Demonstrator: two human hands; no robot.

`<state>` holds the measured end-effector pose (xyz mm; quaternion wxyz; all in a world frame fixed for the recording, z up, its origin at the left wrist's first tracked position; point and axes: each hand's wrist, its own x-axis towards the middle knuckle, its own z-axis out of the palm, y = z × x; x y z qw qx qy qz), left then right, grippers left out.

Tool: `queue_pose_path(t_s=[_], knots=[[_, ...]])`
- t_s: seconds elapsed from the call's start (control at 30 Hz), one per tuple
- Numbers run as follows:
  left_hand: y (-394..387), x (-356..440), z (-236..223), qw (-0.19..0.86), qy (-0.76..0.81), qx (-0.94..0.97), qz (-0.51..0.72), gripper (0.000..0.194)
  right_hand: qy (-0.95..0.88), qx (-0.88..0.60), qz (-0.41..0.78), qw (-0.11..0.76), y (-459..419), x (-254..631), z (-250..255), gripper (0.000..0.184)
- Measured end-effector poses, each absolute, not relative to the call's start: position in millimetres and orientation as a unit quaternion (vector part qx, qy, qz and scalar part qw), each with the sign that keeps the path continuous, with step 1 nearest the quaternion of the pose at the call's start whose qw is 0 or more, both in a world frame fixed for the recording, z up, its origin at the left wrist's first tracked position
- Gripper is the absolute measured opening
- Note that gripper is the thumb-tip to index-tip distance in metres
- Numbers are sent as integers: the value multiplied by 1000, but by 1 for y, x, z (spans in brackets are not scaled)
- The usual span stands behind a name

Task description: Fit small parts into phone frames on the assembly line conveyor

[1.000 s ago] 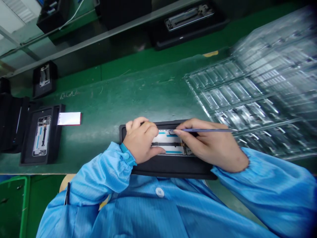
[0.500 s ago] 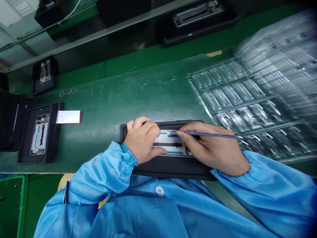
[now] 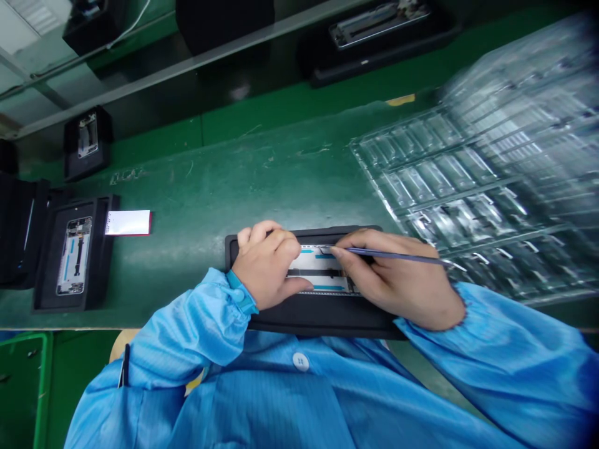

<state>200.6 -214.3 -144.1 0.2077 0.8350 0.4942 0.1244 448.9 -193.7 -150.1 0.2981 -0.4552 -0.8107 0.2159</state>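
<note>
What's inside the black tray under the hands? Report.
A phone frame with blue strips and a dark ribbon. The left hand hides its left end, the right hand much of its right. Details there can't be seen.

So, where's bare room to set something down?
The green tabletop is bare between the white, red-edged pad and clear plastic trays, beyond the near black rectangular tray. Crowded: around the left fingers and right fingers, and far left among black boxes.

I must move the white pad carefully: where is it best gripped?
Probably grip the white pad by its red-edged right end, coming from the right. That end lies free on the bench; the left reaches the black tray's edge.
</note>
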Motion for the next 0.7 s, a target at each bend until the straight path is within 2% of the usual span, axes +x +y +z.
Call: queue_pose_path(t_s=[0.2,0.47,0.7], knots=[[-214,201,-143,212,499,832,118,50,-837,-435,173,283,-198,446,-161,19],[-214,200,-145,208,491,837,125,53,-806,-462,210,306,-196,448,-154,16],[-214,200,-142,213,495,834,117,51,-815,-447,229,288,-192,443,-152,19]])
